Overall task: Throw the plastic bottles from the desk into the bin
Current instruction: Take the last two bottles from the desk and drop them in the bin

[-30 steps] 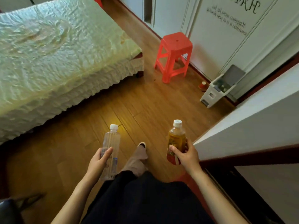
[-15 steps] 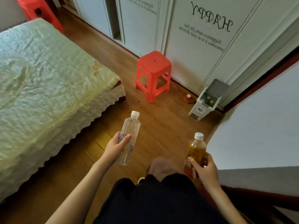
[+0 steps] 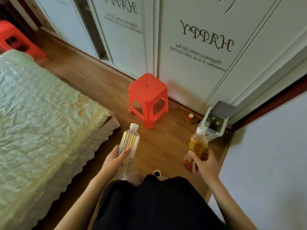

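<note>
My left hand (image 3: 116, 159) grips a clear, empty-looking plastic bottle (image 3: 129, 143) with a white cap, held upright over the wooden floor. My right hand (image 3: 205, 163) grips an amber drink bottle (image 3: 196, 146) with a white cap and a red and yellow label. The white bin (image 3: 215, 123) stands on the floor against the wall corner, its grey lid raised and several things visible inside. The amber bottle's cap overlaps the bin's near edge in the head view.
A red plastic stool (image 3: 147, 97) stands on the floor left of the bin, near the white wardrobe doors (image 3: 191, 47). A small red cup (image 3: 189, 117) lies between stool and bin. The bed (image 3: 41, 122) fills the left. A white wall (image 3: 269, 155) rises on the right.
I have walked closer to the bin, so the stool and bin look nearer and larger. Both hands still hold their bottles, with the amber one now raised toward the bin.
</note>
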`<action>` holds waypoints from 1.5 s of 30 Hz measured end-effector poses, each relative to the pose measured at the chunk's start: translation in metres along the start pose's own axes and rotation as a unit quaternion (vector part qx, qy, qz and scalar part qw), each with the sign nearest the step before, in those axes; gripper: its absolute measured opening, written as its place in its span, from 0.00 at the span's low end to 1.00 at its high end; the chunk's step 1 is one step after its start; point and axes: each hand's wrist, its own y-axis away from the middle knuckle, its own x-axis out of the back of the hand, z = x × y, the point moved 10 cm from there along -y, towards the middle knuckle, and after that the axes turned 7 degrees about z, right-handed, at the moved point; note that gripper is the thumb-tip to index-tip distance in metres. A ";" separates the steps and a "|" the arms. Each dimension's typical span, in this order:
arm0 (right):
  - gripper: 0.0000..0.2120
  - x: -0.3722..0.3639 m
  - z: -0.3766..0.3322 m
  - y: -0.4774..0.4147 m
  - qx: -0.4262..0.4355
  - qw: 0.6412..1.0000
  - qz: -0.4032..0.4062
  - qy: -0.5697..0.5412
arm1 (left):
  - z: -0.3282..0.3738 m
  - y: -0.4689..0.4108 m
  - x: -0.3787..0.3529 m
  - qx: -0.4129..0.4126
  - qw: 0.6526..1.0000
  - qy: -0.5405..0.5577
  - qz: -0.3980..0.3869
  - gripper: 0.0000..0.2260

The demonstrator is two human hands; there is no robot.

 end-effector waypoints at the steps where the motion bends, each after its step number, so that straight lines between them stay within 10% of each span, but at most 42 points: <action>1: 0.24 -0.004 -0.012 -0.017 0.001 1.000 -0.006 -0.010 | 0.012 -0.014 0.001 -0.003 1.000 -0.003 0.007 0.09; 18: 0.27 0.015 -0.057 -0.230 -0.112 0.984 0.136 -0.016 | 0.215 -0.304 -0.139 -0.064 0.982 -0.133 -0.118 0.09; 28: 0.27 0.087 -0.037 -0.249 -0.229 0.929 0.285 -0.055 | 0.346 -0.343 -0.348 -0.212 0.868 -0.296 -0.337 0.11; 37: 0.25 0.130 0.047 -0.284 -0.325 0.877 0.344 -0.085 | 0.294 -0.343 -0.486 -0.150 0.825 -0.375 -0.394 0.17; 45: 0.44 0.130 0.165 -0.367 -0.329 0.882 0.305 -0.145 | 0.181 -0.370 -0.609 -0.056 0.849 -0.379 -0.364 0.19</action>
